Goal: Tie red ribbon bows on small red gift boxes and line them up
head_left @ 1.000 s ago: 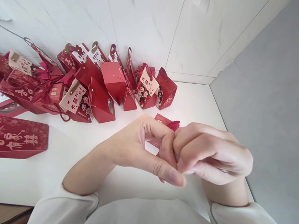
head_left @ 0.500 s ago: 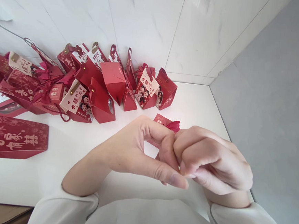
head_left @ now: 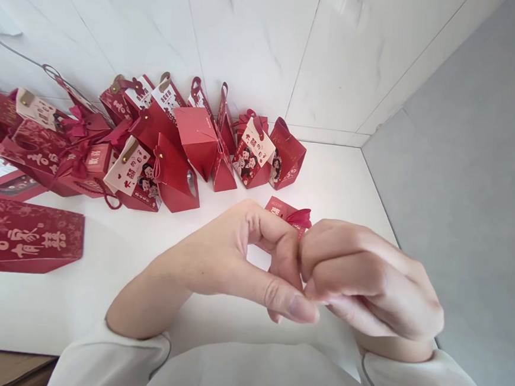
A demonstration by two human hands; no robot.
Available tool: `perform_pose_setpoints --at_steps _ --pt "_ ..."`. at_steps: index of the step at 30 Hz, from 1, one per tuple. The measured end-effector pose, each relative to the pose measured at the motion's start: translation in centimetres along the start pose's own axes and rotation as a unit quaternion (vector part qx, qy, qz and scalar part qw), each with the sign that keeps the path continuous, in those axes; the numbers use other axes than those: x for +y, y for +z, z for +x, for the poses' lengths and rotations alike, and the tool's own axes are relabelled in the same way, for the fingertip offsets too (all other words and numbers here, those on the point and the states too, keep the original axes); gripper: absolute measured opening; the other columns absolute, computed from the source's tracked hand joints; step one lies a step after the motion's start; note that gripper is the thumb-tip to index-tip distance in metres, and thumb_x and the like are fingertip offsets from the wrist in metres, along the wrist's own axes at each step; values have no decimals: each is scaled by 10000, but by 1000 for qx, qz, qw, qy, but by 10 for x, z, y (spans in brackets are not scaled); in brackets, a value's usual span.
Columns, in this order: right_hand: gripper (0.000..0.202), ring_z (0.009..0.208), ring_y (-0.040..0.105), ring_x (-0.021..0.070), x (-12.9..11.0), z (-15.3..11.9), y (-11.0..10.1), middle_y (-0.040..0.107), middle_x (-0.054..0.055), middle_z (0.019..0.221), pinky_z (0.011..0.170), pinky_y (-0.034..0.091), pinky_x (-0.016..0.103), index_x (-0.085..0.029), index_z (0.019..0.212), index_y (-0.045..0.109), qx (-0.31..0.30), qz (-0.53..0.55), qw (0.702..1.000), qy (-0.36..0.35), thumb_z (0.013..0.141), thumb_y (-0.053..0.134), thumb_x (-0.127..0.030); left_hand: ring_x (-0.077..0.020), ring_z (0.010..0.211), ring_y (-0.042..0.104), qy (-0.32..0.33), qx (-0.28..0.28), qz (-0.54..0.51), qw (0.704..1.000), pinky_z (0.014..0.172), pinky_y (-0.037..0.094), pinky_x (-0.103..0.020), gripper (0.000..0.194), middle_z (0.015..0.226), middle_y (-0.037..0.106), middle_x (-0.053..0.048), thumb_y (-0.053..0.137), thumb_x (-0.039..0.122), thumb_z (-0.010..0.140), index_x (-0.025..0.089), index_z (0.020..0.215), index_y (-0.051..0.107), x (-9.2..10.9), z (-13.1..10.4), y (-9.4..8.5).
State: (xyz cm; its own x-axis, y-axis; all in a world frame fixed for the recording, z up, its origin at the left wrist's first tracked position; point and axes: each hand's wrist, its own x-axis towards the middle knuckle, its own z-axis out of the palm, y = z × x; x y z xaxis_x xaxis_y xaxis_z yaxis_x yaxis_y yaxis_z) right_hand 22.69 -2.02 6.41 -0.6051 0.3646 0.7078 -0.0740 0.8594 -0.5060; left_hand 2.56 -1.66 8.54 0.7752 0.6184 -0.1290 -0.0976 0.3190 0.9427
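Observation:
My left hand [head_left: 238, 269] and my right hand [head_left: 369, 276] meet above the white tabletop, in front of my body. The left thumb and curled fingers are pressed together at their tips. Curled in a pinch, the right fingers touch the left fingertips. Whatever lies between them, if anything, is too small or hidden to name. Just behind the hands lies a red gift box [head_left: 279, 207] with a dark pink ribbon bow [head_left: 299, 217]; my fingers cover part of it.
Several red gift boxes with handles, among them a cream-flapped one [head_left: 254, 157], crowd along the marble-patterned wall [head_left: 251, 44]. A large red box [head_left: 26, 237] lies at the left. The white table [head_left: 136, 267] ends on the right at a grey surface [head_left: 477, 174].
My right hand has shifted slightly right and down, its fingers still pinched against the left fingertips. The left hand has barely moved.

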Motion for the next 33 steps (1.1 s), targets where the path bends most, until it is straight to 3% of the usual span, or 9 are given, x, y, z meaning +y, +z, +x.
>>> perform_pose_setpoints --at_steps 6,11,22,25,31,33 --pt "102 698 590 114 7 0 3 589 39 822 599 528 237 -160 911 564 23 24 999 -39 975 487 -140 -94 540 585 27 37 11 999 609 489 -227 213 548 660 9 882 194 623 151 593 675 0 -1 5" --pt "124 712 586 106 7 1 4 569 29 803 625 536 215 -173 904 553 26 43 998 -26 993 468 -151 -109 541 590 37 54 40 997 594 494 -246 253 552 668 -2 913 276 584 159 588 689 -1 -1 5" --pt "133 720 611 113 7 3 5 605 35 790 628 560 227 -152 891 591 51 47 997 -22 986 498 -145 -92 558 583 74 73 85 991 573 485 -220 234 594 685 2 912 223 584 149 603 691 2 -2 3" --pt "57 704 646 125 7 3 4 657 36 817 610 575 248 -164 937 634 77 7 997 -22 947 582 -144 -100 558 602 64 78 77 992 581 497 -224 251 584 683 4 911 235 587 146 604 677 3 -2 4" --pt "138 735 688 142 6 0 0 715 39 870 606 574 265 -154 986 687 109 -107 987 -55 901 622 -67 -105 535 631 -7 55 22 998 579 523 -225 275 575 686 14 913 245 574 149 606 658 4 0 -1" --pt "158 780 690 144 6 -3 -2 719 44 898 653 581 276 -144 1019 675 65 -130 987 -62 935 565 -68 -104 521 633 -29 37 3 999 561 527 -217 275 568 683 17 915 220 561 150 611 653 3 2 -4"
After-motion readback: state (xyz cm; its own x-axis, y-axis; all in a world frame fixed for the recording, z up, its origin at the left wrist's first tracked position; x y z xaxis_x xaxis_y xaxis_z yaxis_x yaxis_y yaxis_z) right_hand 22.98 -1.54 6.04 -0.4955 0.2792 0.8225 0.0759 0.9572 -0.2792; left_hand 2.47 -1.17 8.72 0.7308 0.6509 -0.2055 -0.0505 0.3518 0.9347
